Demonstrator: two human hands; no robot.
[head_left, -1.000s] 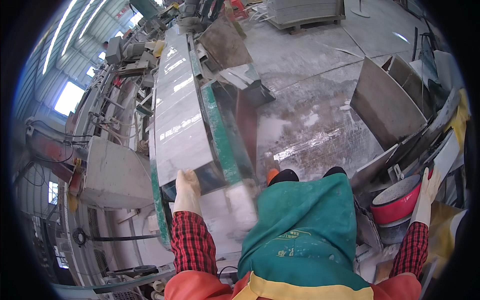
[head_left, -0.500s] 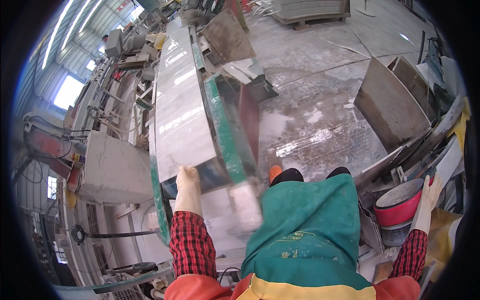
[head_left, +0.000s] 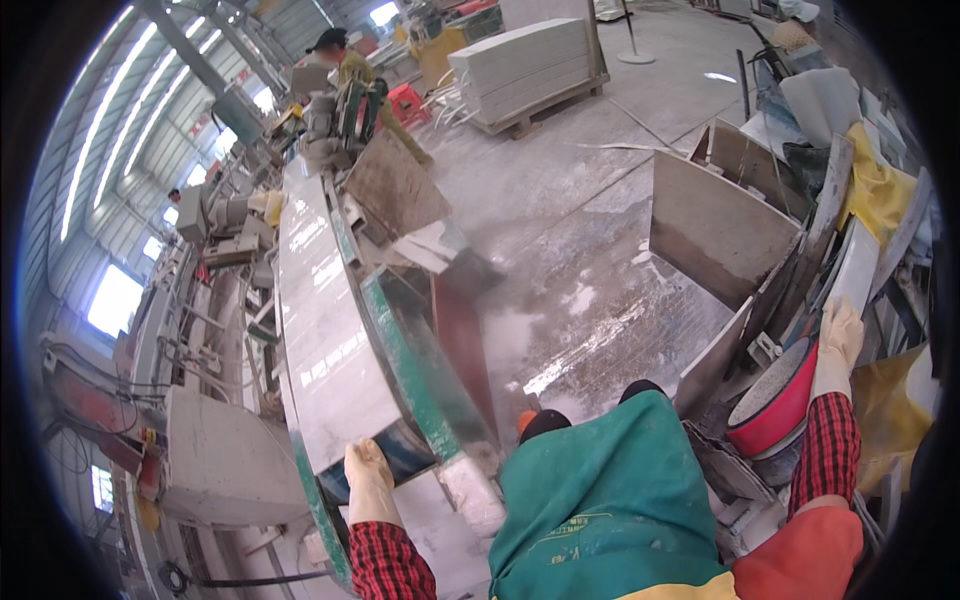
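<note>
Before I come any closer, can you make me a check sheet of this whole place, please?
Surface: bench, green-edged, under the slab.
Things: slab white, shiny.
Clutter: boards leaning, round red-sided thing and yellow sheet, all at right.
Hands: left hand curled at slab's near end; right hand by a pale strip; both grips unclear.
Cables: thin dark ones, far left.
Surroundings: floor with shiny patches; person and stack beyond.

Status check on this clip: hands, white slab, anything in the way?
Left hand curled at near edge of white slab, grip unclear. Right hand by red round tub, hold unclear. Green rail along slab's right; no blockage visible.
</note>
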